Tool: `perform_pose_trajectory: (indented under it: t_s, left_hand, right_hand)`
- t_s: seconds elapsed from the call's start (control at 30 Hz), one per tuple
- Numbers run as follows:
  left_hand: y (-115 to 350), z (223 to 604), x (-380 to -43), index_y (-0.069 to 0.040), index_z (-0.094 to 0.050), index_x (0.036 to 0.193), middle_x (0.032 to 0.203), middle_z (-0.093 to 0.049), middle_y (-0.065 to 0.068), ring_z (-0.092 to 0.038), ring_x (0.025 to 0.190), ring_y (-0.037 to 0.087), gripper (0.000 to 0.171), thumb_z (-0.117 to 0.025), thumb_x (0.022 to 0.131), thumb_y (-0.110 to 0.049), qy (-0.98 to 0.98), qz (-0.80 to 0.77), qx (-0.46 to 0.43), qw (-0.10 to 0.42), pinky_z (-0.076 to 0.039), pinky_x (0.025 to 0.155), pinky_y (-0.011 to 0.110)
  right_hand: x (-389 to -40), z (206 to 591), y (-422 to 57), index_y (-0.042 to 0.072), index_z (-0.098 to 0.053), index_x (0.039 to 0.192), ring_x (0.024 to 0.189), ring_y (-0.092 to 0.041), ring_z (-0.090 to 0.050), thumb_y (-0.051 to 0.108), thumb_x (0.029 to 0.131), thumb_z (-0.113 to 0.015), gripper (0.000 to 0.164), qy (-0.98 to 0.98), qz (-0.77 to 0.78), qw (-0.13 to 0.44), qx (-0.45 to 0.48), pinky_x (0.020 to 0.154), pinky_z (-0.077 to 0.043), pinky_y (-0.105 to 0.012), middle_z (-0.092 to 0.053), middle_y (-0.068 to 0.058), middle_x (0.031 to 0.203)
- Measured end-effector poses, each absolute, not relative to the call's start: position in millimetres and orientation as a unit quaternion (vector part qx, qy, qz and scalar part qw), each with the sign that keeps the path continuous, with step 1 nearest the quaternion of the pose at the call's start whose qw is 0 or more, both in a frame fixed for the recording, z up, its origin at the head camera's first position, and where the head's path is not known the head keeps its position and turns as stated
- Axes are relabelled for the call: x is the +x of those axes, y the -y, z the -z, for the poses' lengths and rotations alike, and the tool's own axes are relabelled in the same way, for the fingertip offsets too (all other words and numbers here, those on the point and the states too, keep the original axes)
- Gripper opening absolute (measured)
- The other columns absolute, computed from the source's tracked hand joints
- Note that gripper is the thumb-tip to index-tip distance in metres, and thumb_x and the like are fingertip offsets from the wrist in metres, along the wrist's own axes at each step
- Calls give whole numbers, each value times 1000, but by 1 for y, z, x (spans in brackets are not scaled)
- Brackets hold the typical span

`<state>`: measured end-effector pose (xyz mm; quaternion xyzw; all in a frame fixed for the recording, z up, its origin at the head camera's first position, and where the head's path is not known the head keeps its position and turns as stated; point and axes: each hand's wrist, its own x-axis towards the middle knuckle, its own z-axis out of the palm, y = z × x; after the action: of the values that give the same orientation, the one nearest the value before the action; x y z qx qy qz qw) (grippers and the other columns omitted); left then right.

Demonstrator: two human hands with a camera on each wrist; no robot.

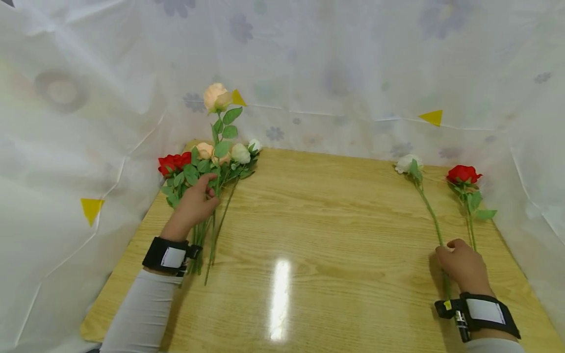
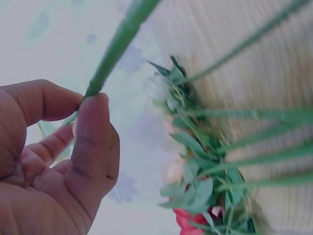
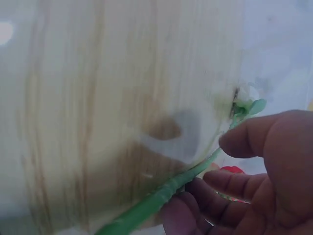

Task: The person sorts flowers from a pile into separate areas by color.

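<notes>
My left hand point(image 1: 194, 201) pinches the green stem point(image 2: 117, 49) of a peach rose point(image 1: 217, 98) between thumb and fingers. Its bloom stands upright above a bunch of roses on the left of the table. The bunch has red roses point(image 1: 174, 163), peach roses point(image 1: 205, 150) and whitish roses point(image 1: 241, 153), their stems pointing toward me. On the right, my right hand point(image 1: 465, 267) holds the stem point(image 3: 166, 191) of a white rose point(image 1: 408, 163) low down, fingers curled beside it. A red rose point(image 1: 464, 174) lies just right of it, its lower stem hidden by the hand.
The wood-grain table point(image 1: 318, 235) has a bright glare spot near its front. White patterned sheeting point(image 1: 331, 63) hangs round the back and sides, with yellow triangles point(image 1: 432, 117) on it. Each wrist wears a black strap point(image 1: 490, 314) with a small camera.
</notes>
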<state>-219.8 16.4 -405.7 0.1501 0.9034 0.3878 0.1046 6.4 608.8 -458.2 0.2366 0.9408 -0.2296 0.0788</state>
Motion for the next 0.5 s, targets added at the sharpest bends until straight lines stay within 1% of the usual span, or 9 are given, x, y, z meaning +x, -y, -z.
perform_pose_trajectory:
  t_s: [0.07, 0.13, 0.2, 0.3, 0.4, 0.5]
  left_hand:
    - [-23, 403, -218, -7, -32, 151, 104, -52, 13, -43, 57, 19, 59, -52, 95, -6, -897, -402, 159, 97, -39, 53, 34]
    - [-30, 402, -216, -7, -33, 149, 104, -51, 13, -42, 58, 19, 56, -51, 96, -7, -890, -413, 171, 91, -38, 54, 34]
    - [-40, 401, -215, -6, -35, 148, 104, -52, 13, -42, 59, 20, 53, -49, 97, -7, -882, -423, 186, 88, -37, 55, 34]
    - [-56, 401, -211, -7, -33, 149, 103, -51, 12, -42, 59, 20, 51, -46, 100, -9, -867, -446, 200, 101, -37, 54, 34]
    - [-73, 402, -206, -9, -31, 150, 102, -49, 12, -48, 63, 21, 51, -45, 101, -9, -842, -483, 201, 134, -47, 58, 37]
    - [-89, 403, -201, -10, -28, 149, 100, -44, 11, -52, 70, 23, 51, -45, 101, -8, -808, -527, 196, 174, -55, 67, 45]
  right_hand:
    - [6, 454, -596, -22, -40, 132, 84, -49, -60, 33, 102, -41, 62, -940, 230, 29, 251, 63, -48, -52, -56, -42, 112]
    - [3, 449, -578, -19, -43, 132, 79, -46, -62, 29, 102, -44, 57, -938, 232, -39, 253, 58, -48, -48, -59, -39, 110]
    - [-2, 444, -557, -15, -47, 132, 81, -44, -62, 27, 101, -46, 52, -932, 251, -89, 247, 58, -47, -44, -61, -35, 110]
    - [-12, 441, -522, -9, -54, 130, 87, -40, -63, 24, 101, -49, 44, -927, 276, -144, 211, 60, -47, -41, -64, -29, 107]
    - [-22, 440, -487, -5, -57, 128, 93, -37, -63, 22, 101, -51, 38, -921, 312, -157, 171, 67, -50, -44, -65, -23, 105]
    - [-31, 443, -453, -2, -58, 127, 95, -34, -64, 21, 102, -53, 34, -917, 347, -148, 128, 74, -52, -48, -66, -17, 103]
